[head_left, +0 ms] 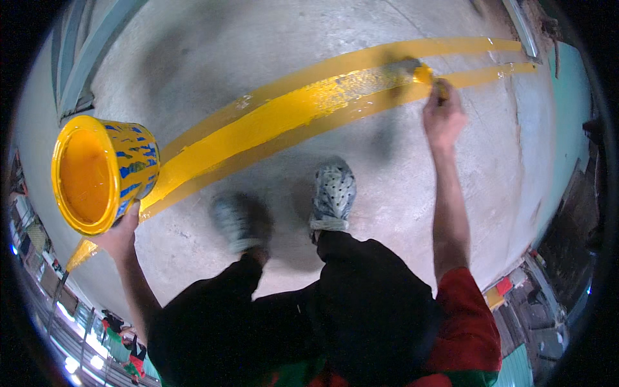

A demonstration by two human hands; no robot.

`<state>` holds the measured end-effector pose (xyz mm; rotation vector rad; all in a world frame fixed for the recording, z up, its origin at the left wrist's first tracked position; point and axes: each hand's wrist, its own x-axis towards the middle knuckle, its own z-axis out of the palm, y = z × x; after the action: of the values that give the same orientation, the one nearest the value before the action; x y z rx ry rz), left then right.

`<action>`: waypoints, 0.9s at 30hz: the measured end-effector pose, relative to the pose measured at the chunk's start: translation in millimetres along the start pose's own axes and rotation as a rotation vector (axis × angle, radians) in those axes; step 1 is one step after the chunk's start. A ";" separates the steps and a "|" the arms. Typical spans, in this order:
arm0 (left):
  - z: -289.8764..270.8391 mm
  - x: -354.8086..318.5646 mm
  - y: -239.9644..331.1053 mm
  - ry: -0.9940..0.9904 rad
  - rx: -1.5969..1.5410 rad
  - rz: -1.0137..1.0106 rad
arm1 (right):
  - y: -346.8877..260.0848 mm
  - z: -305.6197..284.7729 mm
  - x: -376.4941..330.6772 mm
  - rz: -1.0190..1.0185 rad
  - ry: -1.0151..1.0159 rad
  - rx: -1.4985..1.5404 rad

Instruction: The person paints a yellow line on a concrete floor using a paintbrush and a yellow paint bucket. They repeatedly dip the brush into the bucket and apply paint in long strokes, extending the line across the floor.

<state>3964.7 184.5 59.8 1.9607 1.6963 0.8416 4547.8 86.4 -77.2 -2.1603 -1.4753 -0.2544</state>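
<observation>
My left hand point(121, 235) grips a paint bucket point(138, 158) from below. Its outside is yellow with blue smears, and it tilts with its mouth toward the left. Inside lies orange-yellow paint point(86, 174). My right hand point(443, 119), arm stretched forward, is closed around a paintbrush whose yellow-coated head point(423, 73) is partly blurred. The brush is over the far right part of a yellow painted stripe point(258, 126) on the floor. Two darker tape strips point(361, 59) edge that stripe. Toward the brush the yellow turns thin and patchy, with grey showing through.
My feet, in pale perforated clogs point(333, 193), stand on the grey concrete floor point(387, 213) on the near side of the stripe. A grey metal frame point(90, 55) rises at the far left. At the far right are a metal post point(521, 29) and a green surface point(570, 109).
</observation>
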 end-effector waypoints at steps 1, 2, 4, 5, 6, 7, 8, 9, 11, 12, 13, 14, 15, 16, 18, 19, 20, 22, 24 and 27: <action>13.8 -4.6 3.8 -0.004 -0.018 -0.040 | -10.8 1.2 -7.0 -0.051 -0.110 0.009; 27.7 -8.4 7.6 -0.007 -0.035 -0.080 | -30.8 3.1 -17.5 -0.099 -0.270 0.077; 63.3 -6.3 11.6 -0.009 -0.068 -0.073 | -97.7 7.3 -52.2 -0.202 -0.436 0.376; 80.6 0.5 13.0 0.039 0.139 -0.041 | -121.6 15.6 -59.4 -0.240 -0.349 0.605; 101.3 5.6 15.2 -0.031 0.100 0.153 | -139.4 23.8 -65.8 -0.253 -0.284 0.760; 124.6 11.9 18.8 -0.114 -0.043 0.193 | -153.3 31.5 -65.8 -0.243 -0.235 0.837; 145.5 15.0 24.1 -0.197 -0.176 0.111 | -154.3 30.6 -63.4 -0.056 -0.376 0.842; 165.2 16.8 28.5 -0.191 -0.278 0.173 | -151.1 31.5 -53.9 0.066 -0.281 0.858; 182.4 15.6 41.4 -0.233 -0.312 0.078 | -121.7 4.5 -32.3 0.349 -0.264 0.866; 192.4 16.4 45.7 -0.246 -0.271 0.137 | -108.9 -14.2 -18.5 0.470 -0.246 0.889; 201.5 16.2 50.7 -0.253 -0.224 0.192 | -100.8 -33.5 -6.9 0.677 -0.176 1.010; 209.1 13.4 54.3 -0.240 -0.149 0.266 | -94.4 -54.2 0.5 0.690 -0.161 1.101; 216.4 10.4 57.9 -0.285 -0.093 0.271 | -91.1 -77.4 4.5 0.694 -0.146 1.179; 224.5 9.5 60.7 -0.317 -0.098 0.310 | -92.2 -90.5 9.3 0.682 -0.137 1.259; 237.6 9.4 67.6 -0.374 -0.081 0.402 | -101.5 -99.7 15.4 0.320 -0.219 1.135; 239.4 8.4 72.7 -0.408 -0.092 0.454 | -108.3 -99.7 15.2 0.182 -0.295 1.041; 241.5 9.0 77.9 -0.476 -0.117 0.429 | -116.2 -94.7 14.3 0.080 -0.303 1.037; 243.3 13.6 88.5 -0.598 -0.163 0.375 | -134.6 -79.0 7.7 -0.032 -0.412 0.971; 248.2 11.5 99.1 -0.565 -0.208 0.439 | -142.8 -63.6 -2.2 -0.105 -0.390 0.843; 250.1 11.4 106.1 -0.664 -0.141 0.451 | -147.9 -41.4 -16.9 -0.014 -0.423 0.851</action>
<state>4212.5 196.7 -51.5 2.2161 0.8150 0.3526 4411.7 93.4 -4.4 -1.5358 -1.4358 0.7436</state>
